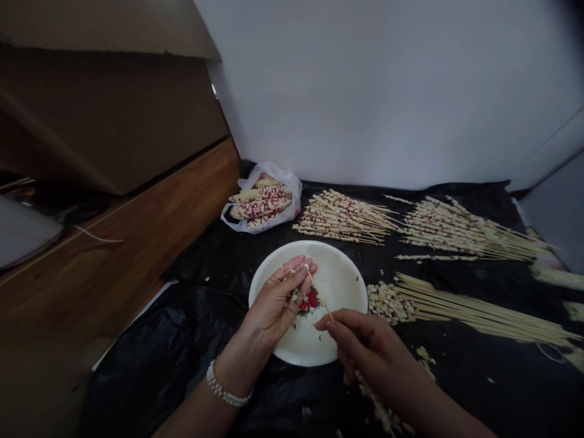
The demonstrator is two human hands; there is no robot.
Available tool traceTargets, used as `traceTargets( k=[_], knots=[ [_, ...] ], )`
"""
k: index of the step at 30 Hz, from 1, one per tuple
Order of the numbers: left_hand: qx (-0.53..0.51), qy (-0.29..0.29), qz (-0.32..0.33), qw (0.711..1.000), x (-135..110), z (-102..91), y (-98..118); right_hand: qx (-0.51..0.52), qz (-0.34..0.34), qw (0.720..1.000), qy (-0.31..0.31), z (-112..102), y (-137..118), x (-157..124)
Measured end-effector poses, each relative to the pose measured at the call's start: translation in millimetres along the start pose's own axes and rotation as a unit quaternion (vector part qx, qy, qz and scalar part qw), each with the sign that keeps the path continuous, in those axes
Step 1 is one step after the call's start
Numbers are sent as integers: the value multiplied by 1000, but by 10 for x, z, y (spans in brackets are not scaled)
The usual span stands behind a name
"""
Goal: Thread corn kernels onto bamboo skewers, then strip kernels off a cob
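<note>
Over a white enamel basin (pixel 267 277) with a red flower print, my left hand (pixel 278 298) is turned palm up, its fingers cupped around pale corn kernels. Its thumb and forefinger pinch a kernel (pixel 306 267) at the tip of a thin bamboo skewer (pixel 322 297). My right hand (pixel 365 344) grips that skewer lower down, between thumb and forefinger. Most of the skewer between the hands looks bare. A few bits of corn lie in the basin. Below my right hand, partly hidden by it, is a strand of kernels (pixel 381 410).
A white plastic bag (pixel 294 185) of red-and-cream corn cobs (pixel 260 208) lies behind the basin. Rightward are two piles of kernel-threaded skewers (pixel 340 216) (pixel 449 231), loose kernels (pixel 390 302) and bare skewers (pixel 483 313). Black plastic sheeting (pixel 150 340) covers the surface; a cardboard box (pixel 114 115) stands left.
</note>
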State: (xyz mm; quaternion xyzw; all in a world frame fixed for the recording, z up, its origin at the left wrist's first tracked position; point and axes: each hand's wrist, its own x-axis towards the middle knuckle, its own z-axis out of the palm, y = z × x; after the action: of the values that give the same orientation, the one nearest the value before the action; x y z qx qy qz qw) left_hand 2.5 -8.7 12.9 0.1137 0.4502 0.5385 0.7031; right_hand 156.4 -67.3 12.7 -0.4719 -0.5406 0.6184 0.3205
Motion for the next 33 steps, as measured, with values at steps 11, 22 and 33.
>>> traceTargets(
  k=[11,22,33],
  knots=[
    [19,10,58,998,26,3,-27,37,15,999,-7,25,12,-14],
    [-4,12,20,1000,-12,34,-8,16,-4,1000,12,27,50,9],
    [-43,-8,-142,989,-14,50,5,-4,-19,1000,8,28,69,-9]
  ],
)
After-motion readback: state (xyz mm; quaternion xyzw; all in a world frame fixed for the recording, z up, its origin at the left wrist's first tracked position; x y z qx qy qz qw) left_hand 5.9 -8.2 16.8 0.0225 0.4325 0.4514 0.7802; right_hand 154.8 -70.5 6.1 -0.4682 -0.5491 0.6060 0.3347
